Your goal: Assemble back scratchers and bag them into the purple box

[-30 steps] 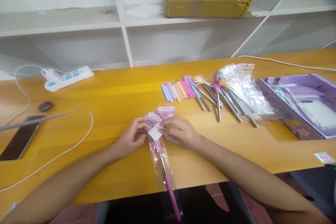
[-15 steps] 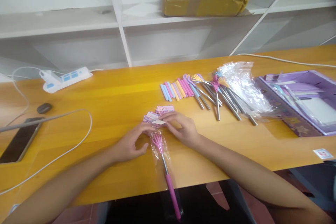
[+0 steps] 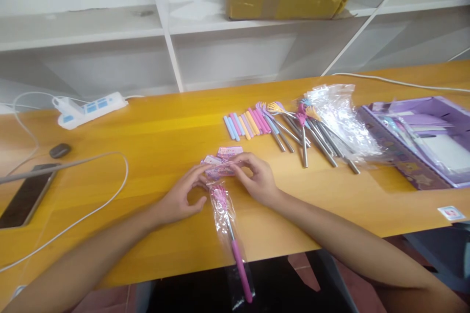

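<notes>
My right hand (image 3: pixel 257 178) pinches the right end of a small pink and purple printed card (image 3: pixel 221 170) between thumb and fingertips. My left hand (image 3: pixel 183 196) is open, its thumb spread well away from the fingers. Its fingertips touch the card's left end, near the top of a clear plastic bag (image 3: pixel 221 222). Inside that bag lies a back scratcher (image 3: pixel 238 264) with a pink claw, a metal shaft and a pink grip. The grip reaches past the table's front edge. Just behind the held card, more printed cards (image 3: pixel 230 151) lie overlapping.
Coloured tubes (image 3: pixel 246 126) lie in a row behind my hands. Right of them are several metal back scratchers (image 3: pixel 304 139), a heap of clear bags (image 3: pixel 338 117) and a purple box (image 3: pixel 407 166). A power strip (image 3: pixel 93 110), phone (image 3: pixel 27 195) and white cable (image 3: pixel 127 166) are at left.
The card in my right hand has turned from its white side to its printed side. My left fingers have shifted slightly along its left end; the bagged back scratcher has barely moved.
</notes>
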### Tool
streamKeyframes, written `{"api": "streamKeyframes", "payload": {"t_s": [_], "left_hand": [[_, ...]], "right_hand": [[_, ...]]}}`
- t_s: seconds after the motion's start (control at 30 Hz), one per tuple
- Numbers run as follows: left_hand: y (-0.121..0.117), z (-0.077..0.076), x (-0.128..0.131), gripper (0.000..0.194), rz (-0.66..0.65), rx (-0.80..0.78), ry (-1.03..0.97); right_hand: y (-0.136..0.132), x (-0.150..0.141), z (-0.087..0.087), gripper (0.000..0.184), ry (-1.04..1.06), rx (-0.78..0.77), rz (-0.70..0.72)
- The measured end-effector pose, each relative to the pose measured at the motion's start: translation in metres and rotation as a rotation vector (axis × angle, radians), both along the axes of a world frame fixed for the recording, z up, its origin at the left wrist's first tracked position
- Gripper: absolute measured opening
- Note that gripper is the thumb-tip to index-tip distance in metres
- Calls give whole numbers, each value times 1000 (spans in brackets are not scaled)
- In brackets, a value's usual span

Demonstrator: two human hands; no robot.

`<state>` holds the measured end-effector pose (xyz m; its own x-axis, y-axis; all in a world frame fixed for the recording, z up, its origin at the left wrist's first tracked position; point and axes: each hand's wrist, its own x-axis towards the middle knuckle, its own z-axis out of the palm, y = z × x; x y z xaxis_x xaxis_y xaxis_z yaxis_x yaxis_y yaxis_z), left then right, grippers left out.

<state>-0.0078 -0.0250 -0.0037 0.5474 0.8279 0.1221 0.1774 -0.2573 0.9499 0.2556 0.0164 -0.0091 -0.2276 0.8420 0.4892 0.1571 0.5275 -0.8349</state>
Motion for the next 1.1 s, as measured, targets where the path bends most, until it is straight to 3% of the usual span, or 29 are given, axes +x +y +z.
{"api": "streamKeyframes", "payload": {"t_s": [0.43,0.73,1.1], "left_hand": [[4,-6,-8,75,-24,-62,-39],[12,-5,-8,63,-87,-157,-194],[16,-5,-9,66,-64,-309,-392]], "right_hand": [[3,4,9,11,-92,120,-56],[4,3,6,10,-105,122,-21],[5,4,8,2,-86,145,24]]}}
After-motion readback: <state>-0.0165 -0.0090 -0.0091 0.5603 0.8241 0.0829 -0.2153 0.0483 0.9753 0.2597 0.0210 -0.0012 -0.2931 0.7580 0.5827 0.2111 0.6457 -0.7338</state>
